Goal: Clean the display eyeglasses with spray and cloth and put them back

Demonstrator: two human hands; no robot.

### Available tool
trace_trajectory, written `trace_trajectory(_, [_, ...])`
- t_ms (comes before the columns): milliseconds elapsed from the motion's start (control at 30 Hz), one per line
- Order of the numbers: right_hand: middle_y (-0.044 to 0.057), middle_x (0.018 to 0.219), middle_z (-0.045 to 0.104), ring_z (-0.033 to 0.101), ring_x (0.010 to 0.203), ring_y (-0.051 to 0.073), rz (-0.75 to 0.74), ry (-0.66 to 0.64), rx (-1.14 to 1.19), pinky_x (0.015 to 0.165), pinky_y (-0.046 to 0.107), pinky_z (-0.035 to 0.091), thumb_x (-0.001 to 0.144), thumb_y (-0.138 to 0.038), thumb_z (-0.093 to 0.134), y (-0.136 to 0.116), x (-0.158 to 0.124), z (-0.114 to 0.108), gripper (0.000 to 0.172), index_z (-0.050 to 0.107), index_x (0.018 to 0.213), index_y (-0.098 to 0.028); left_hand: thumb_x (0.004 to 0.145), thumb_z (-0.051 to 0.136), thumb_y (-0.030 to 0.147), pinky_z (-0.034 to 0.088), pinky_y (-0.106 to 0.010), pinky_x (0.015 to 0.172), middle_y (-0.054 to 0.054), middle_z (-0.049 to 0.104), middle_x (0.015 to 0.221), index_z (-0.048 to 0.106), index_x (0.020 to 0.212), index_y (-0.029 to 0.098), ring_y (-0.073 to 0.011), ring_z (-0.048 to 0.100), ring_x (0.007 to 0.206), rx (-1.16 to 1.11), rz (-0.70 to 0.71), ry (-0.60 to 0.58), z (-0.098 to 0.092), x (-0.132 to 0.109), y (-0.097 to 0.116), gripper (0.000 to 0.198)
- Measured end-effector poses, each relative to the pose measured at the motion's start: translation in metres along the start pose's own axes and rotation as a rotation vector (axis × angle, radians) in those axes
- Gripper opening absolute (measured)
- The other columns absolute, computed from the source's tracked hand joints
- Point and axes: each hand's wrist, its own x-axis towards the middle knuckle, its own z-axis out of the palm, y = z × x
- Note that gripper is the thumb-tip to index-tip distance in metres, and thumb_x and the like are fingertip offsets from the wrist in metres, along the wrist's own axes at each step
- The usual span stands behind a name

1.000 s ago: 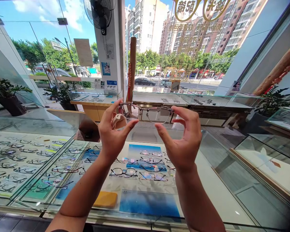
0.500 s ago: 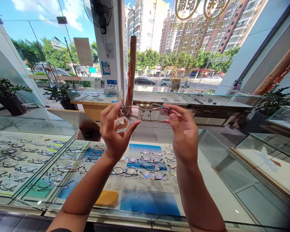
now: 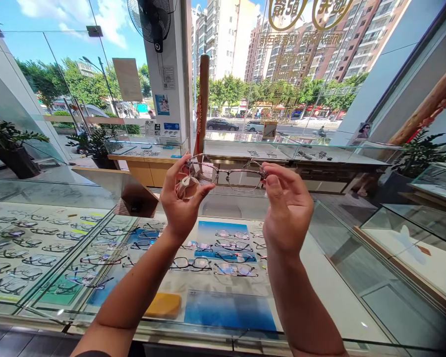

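Observation:
I hold a pair of thin metal-framed glasses (image 3: 235, 176) up at chest height over a glass display counter (image 3: 330, 277). My left hand (image 3: 181, 203) pinches the left end of the frame and also keeps a small beige cloth (image 3: 188, 186) pressed against the left lens. My right hand (image 3: 287, 208) pinches the right end of the frame between thumb and fingers. The lenses face away from me, toward the shop window.
Under the counter glass lie several rows of glasses (image 3: 223, 258) on blue cards, and a yellow case (image 3: 164, 306). Another showcase full of frames (image 3: 26, 248) stands at the left. A further counter (image 3: 282, 153), a wall fan (image 3: 152, 20) and potted plants (image 3: 11, 146) are behind.
My right hand closed from spread fingers to a pinch on the frame's right end. The glasses tilted briefly, then levelled, and the cloth came up against the left lens.

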Motion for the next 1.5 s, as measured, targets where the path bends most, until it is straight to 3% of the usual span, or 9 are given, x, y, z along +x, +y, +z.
trace_trajectory(133, [0.005,0.109,0.075,0.073,0.11,0.025,-0.03,0.018,-0.01,0.096,0.045,0.06,0.101,-0.039,0.07,0.003,0.0,0.0,0.014,0.076,0.108,-0.029,0.091,0.087,0.049,0.065,-0.04,0.096,-0.011,0.069,0.151,0.059,0.153,0.035,-0.0243,0.073,0.115,-0.024,-0.031,-0.027,0.0,0.0,-0.001,0.07])
trace_trajectory(300, [0.006,0.107,0.076,0.072,0.102,0.023,0.091,0.023,0.007,0.09,0.042,0.061,0.099,-0.046,0.072,0.006,0.0,-0.001,0.02,0.076,0.105,-0.027,0.092,0.087,0.045,0.061,-0.042,0.108,-0.009,0.07,0.15,0.063,0.148,0.037,-0.0258,0.069,0.132,-0.097,-0.123,-0.062,0.005,-0.005,-0.001,0.062])
trace_trajectory(500, [0.005,0.104,0.077,0.072,0.101,0.023,0.161,0.054,0.069,0.087,0.04,0.059,0.095,-0.044,0.077,0.006,0.001,-0.001,0.02,0.076,0.102,-0.025,0.092,0.086,0.051,0.06,-0.043,0.11,-0.011,0.072,0.144,0.066,0.145,0.034,-0.025,0.07,0.13,-0.128,-0.228,-0.071,0.01,-0.011,0.0,0.06])
trace_trajectory(700, [0.005,0.101,0.076,0.071,0.096,0.021,0.122,0.07,0.028,0.086,0.04,0.059,0.095,-0.045,0.077,0.005,0.001,-0.001,0.02,0.075,0.101,-0.026,0.093,0.083,0.057,0.062,-0.04,0.105,-0.012,0.072,0.141,0.064,0.147,0.033,-0.0254,0.07,0.13,-0.162,-0.264,-0.101,0.013,-0.014,0.0,0.063])
trace_trajectory(867, [0.004,0.098,0.073,0.069,0.094,0.022,-0.006,0.101,-0.069,0.079,0.039,0.056,0.097,-0.047,0.075,0.004,-0.001,-0.001,0.021,0.075,0.098,-0.026,0.092,0.082,0.061,0.063,-0.036,0.099,-0.011,0.074,0.137,0.064,0.147,0.031,-0.0256,0.071,0.127,-0.235,-0.283,-0.135,0.018,-0.015,-0.002,0.064])
trace_trajectory(967, [0.005,0.097,0.071,0.069,0.094,0.024,-0.069,0.102,-0.105,0.079,0.041,0.056,0.098,-0.048,0.073,0.002,-0.002,-0.001,0.022,0.074,0.097,-0.026,0.093,0.08,0.062,0.063,-0.036,0.098,-0.012,0.073,0.136,0.062,0.149,0.031,-0.0257,0.072,0.125,-0.233,-0.264,-0.146,0.019,-0.016,-0.003,0.066])
trace_trajectory(1100, [0.004,0.097,0.072,0.07,0.095,0.023,-0.038,0.109,-0.032,0.082,0.04,0.058,0.096,-0.046,0.077,0.003,0.0,-0.001,0.019,0.076,0.096,-0.027,0.095,0.079,0.06,0.061,-0.035,0.099,-0.012,0.07,0.139,0.061,0.149,0.032,-0.0236,0.071,0.122,-0.171,-0.194,-0.1,0.018,-0.016,-0.003,0.064])
trace_trajectory(1300, [0.006,0.113,0.08,0.074,0.103,0.022,0.192,0.057,0.1,0.09,0.042,0.061,0.096,-0.05,0.077,0.015,0.003,0.001,0.025,0.08,0.106,-0.027,0.085,0.09,0.056,0.06,-0.037,0.097,-0.008,0.068,0.131,0.061,0.148,0.031,-0.0231,0.067,0.114,0.016,0.005,0.093,0.007,-0.015,0.007,0.073])
trace_trajectory(1500, [0.005,0.116,0.082,0.077,0.099,0.02,0.333,0.062,0.24,0.089,0.04,0.062,0.091,-0.049,0.083,0.025,0.004,0.003,0.028,0.082,0.106,-0.026,0.086,0.09,0.056,0.061,-0.037,0.095,-0.008,0.065,0.127,0.062,0.146,0.028,-0.0245,0.065,0.117,0.111,0.11,0.107,0.001,-0.012,0.016,0.072])
